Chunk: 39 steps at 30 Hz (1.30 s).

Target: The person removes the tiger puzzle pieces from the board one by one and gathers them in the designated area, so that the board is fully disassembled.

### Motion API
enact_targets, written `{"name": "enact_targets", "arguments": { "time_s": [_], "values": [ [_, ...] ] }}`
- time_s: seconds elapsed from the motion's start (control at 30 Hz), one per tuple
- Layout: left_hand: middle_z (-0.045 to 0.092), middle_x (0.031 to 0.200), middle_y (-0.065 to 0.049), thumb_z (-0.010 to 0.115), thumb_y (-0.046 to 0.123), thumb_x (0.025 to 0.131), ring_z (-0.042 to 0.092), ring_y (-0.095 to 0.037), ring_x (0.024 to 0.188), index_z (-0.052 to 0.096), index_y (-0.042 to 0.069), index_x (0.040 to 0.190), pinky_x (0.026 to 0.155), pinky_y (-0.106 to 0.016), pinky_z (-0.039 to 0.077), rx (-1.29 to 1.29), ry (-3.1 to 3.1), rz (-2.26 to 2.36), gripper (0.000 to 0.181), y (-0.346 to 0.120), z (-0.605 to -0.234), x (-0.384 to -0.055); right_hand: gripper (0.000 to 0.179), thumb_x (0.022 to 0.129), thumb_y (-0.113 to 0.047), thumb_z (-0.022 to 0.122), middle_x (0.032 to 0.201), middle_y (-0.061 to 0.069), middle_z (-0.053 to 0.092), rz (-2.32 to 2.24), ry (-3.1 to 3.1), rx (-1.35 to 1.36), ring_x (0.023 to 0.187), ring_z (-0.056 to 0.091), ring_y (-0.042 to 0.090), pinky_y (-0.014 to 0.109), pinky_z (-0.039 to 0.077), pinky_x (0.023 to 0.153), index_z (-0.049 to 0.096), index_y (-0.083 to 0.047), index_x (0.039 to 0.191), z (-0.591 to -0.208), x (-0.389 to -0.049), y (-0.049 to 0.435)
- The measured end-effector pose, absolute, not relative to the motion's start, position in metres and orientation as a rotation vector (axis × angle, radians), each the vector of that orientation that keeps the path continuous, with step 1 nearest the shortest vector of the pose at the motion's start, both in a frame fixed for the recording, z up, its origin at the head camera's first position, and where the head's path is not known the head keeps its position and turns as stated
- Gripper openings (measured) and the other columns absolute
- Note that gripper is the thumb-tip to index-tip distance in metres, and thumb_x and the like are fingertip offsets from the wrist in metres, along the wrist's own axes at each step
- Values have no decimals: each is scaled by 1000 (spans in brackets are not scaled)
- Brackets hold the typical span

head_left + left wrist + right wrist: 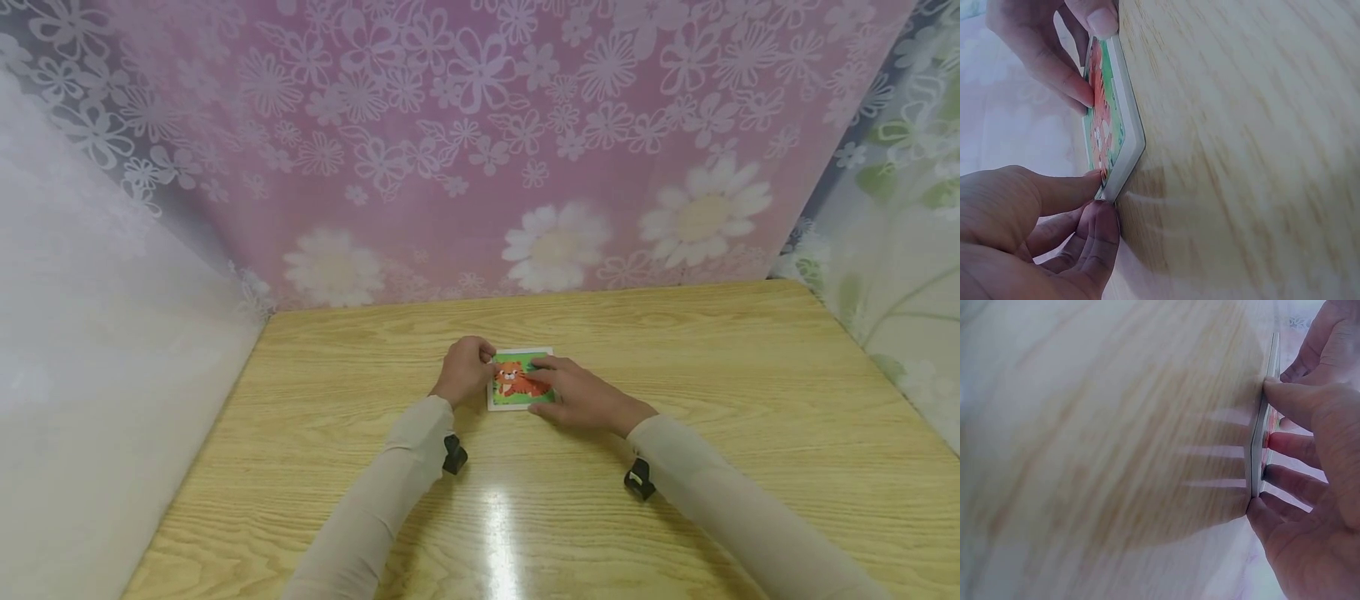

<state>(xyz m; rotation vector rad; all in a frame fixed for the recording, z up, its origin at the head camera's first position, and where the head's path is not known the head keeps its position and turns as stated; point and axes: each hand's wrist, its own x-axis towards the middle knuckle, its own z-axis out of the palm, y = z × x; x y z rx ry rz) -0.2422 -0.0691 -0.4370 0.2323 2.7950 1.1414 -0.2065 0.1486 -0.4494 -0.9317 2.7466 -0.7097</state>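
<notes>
Head — hands [465, 373] [588, 397] hold tiger picture [514, 388].

A small curtained-off space, whether in a home or a studio unclear: a wood-grain counter [750, 350] enclosed by a pink floral curtain [450, 183] with 3 large daisies [557, 247], a whitish sheet [97, 350] and a leaf-printed sheet [900, 275].

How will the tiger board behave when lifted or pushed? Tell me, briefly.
The board is probably stiff, since its edges look straight and have visible thickness in the left wrist view. Lying flat and low, it should slide rather than roll or tip. The table reflects light like a smooth surface, so it may slip easily.
</notes>
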Motion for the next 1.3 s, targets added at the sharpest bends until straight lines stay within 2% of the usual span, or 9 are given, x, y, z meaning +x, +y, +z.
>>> {"name": "enact_targets", "arguments": {
  "time_s": [0.33, 0.6, 1.3],
  "values": [
    [69, 102, -12, 75, 5, 92, 64, -25, 95, 73, -3, 110, 87, -40, 54, 218, 2816, 1135, 20, -68, -437, -241, 59, 98, -33, 70, 154, 21, 41, -701, 2736, -912, 143, 36, 41, 57, 35, 112, 54, 1, 144, -447, -205, 148],
    [67, 99, -9, 75, 7, 92, 63, -23, 92, 72, -2, 110, 84, -39, 54, 180, 2774, 1159, 20, -69, -437, -242, 59, 98, -32, 70, 155, 20, 41, -691, 2741, -902, 144, 35, 41, 56, 34, 113, 54, 1, 144, -447, -207, 147],
    [68, 101, -8, 74, 7, 92, 64, -23, 94, 72, 0, 111, 82, -38, 55, 124, 2737, 1219, 19, -68, -441, -243, 59, 97, -33, 71, 152, 22, 44, -664, 2743, -939, 142, 38, 41, 55, 36, 112, 56, 3, 142, -444, -206, 147]
  ]
}}
